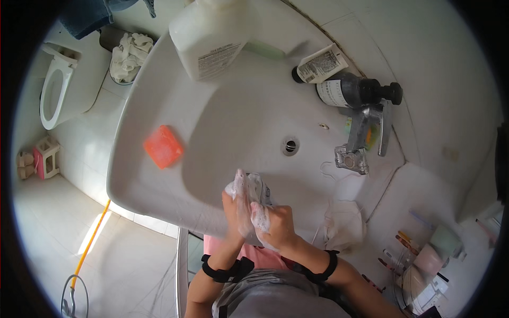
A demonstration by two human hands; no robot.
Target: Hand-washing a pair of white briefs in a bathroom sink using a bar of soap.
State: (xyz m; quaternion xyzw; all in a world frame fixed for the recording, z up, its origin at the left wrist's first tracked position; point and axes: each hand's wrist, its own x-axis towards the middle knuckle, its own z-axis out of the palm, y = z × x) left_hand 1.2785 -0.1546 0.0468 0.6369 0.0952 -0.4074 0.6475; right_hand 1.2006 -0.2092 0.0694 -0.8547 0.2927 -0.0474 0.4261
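Observation:
Over the near edge of the white washbasin (147, 190), both of my hands are pressed together around a small soapy cloth (259, 187). It is whitish and grey with a dark mark, mostly hidden by fingers and foam. Lather coats the fingers of my left hand (235, 210), which holds the cloth from the left side. My right hand (276, 224) is curled in a fist on the other side of the cloth, foam on its thumb. An orange bar of soap (163, 147), with suds on top, lies on the basin's left ledge.
A large white jug (214, 43) stands at the back of the basin. By the chrome faucet (358, 135) lie a black pump bottle (346, 89) and a white tube (323, 65). A drain (290, 146) is mid-basin. A pale face mask (345, 224) lies at right.

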